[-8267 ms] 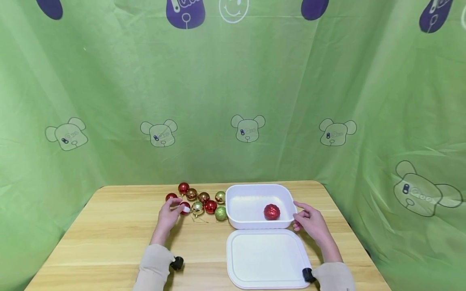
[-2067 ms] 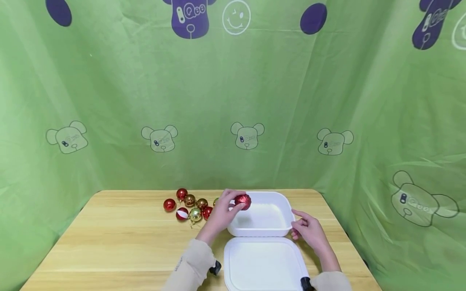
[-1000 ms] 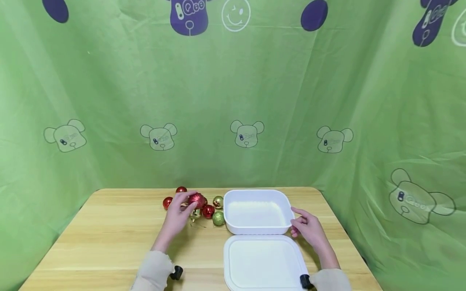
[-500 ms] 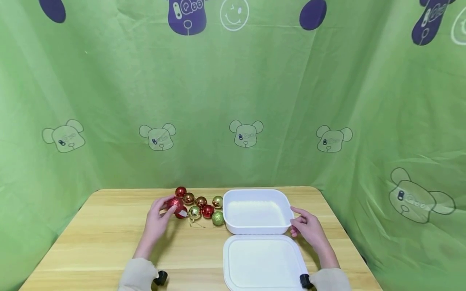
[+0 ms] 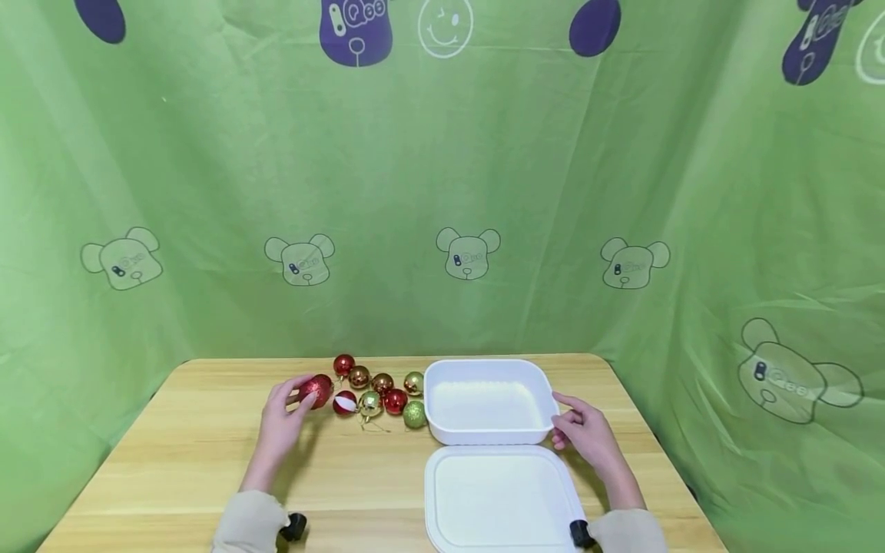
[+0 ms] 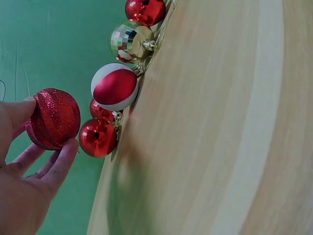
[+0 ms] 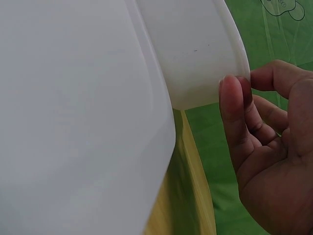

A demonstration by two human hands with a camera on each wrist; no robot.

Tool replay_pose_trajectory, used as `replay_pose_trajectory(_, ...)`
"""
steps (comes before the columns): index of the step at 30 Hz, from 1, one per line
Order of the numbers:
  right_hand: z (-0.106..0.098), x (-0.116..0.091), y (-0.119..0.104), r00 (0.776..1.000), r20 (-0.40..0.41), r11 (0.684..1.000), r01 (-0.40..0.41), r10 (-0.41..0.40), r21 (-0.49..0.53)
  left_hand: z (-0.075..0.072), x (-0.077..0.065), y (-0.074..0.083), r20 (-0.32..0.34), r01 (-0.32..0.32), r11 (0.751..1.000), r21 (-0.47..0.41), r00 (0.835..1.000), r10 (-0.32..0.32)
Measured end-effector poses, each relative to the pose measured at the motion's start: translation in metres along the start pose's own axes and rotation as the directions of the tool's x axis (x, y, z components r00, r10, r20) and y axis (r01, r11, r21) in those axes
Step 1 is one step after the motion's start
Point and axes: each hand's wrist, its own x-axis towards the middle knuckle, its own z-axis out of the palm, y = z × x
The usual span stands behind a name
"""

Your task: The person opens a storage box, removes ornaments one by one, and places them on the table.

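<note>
My left hand (image 5: 282, 421) holds a red glittery bauble (image 6: 55, 119) between thumb and fingers, above the table at the left end of a group of baubles. Beside it lie a red-and-white bauble (image 6: 115, 87) and shiny red ones (image 6: 98, 137). On the right, my right hand (image 5: 579, 424) pinches the right rim of a white plastic box (image 7: 208, 51), thumb on one side and fingers on the other. Nothing lies inside the box. A flat white lid (image 5: 501, 499) rests on the table right in front of it.
Between left hand and box lie gold baubles (image 5: 370, 404), brown ones (image 5: 382, 383), a red one (image 5: 395, 401) and a green glitter one (image 5: 414, 415). The wooden table (image 5: 173, 461) ends at a green curtain (image 5: 387, 307) behind and at the sides.
Earlier a red textured bauble lay in the box. The left hand has since carried a red bauble from above the box leftward past the group. The right hand stays at the rim.
</note>
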Motion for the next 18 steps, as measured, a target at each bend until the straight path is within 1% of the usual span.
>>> replay_pose_trajectory(4,0.0,0.001,0.002,1.0,0.001,1.0,0.018,-0.018,0.014,-0.002,0.0,-0.005,0.014,0.024,1.0,0.008,1.0,-0.025)
replay_pose_trajectory(8,0.0,0.0,0.001,1.0,0.005,1.0,0.014,-0.014,0.009,-0.002,0.0,-0.01,0.029,0.055,0.998,0.016,0.998,-0.055)
replay_pose_trajectory(13,0.0,-0.001,0.0,1.0,0.003,1.0,0.004,-0.004,0.009,-0.003,-0.002,-0.011,0.048,0.095,0.995,0.016,0.994,-0.095)
replay_pose_trajectory(18,0.0,0.0,0.0,1.0,-0.001,1.0,-0.004,0.004,-0.002,-0.002,-0.005,-0.012,0.054,0.116,0.993,0.023,0.992,-0.117)
